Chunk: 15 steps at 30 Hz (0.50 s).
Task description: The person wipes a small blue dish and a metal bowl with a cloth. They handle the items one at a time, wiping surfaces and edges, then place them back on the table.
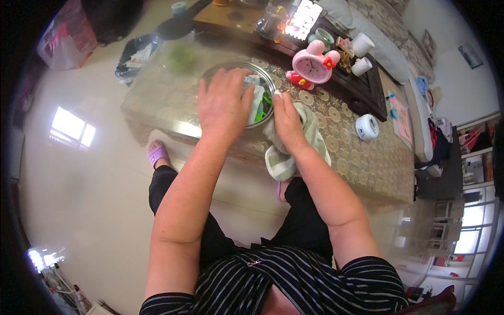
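A round metal container [272,83] with a shiny rim stands near the table's front edge. Inside it lie white and bright green packets [260,112], partly covered by my hand. My left hand [224,104] spreads flat over the container's left side, thumb apart; its fingertips reach the far rim. Against the right side of the rim rests my right hand [289,122], holding a green-and-white striped cloth [315,134]. The cloth drapes over the table edge beneath that hand, and a white bit of it shows at the fingertips.
A pink rabbit-eared alarm clock [313,67] stands behind the container. To the right sits a white round jar [367,127]. A dark wooden tray [364,90] holds white cups [361,67] and a glass pot [272,21]. A lined waste bin [136,59] is at the left.
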Tool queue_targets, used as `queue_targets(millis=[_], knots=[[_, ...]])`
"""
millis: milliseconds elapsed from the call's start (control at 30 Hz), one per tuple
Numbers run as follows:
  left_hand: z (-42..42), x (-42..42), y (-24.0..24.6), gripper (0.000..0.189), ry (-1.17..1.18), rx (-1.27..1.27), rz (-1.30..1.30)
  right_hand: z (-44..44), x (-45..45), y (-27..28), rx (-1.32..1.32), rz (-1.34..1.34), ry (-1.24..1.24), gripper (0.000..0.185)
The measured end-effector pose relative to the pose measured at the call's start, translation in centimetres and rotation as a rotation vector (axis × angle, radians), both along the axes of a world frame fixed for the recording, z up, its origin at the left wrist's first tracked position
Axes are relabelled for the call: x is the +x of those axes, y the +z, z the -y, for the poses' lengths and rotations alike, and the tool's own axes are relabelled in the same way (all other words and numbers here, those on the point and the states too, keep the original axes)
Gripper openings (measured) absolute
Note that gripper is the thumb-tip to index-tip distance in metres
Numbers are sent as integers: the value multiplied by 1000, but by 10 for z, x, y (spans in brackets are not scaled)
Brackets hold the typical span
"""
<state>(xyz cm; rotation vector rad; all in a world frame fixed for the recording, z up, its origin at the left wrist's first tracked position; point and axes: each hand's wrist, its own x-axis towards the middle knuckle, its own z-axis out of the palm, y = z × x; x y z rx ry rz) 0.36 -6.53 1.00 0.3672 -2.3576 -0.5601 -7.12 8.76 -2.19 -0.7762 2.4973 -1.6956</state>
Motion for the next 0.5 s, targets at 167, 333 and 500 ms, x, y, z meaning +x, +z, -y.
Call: queue_targets(millis=[167,333,500], knots=[[3,-2,-3,36,-1,-4,-4,-4,36,1,-102,200,37,29],[5,-1,-3,35,-11,3,2,1,11,-4,-69,66,-31,30],[4,-1,0,35,-12,3,13,14,-27,4,4,-56,-101,29]])
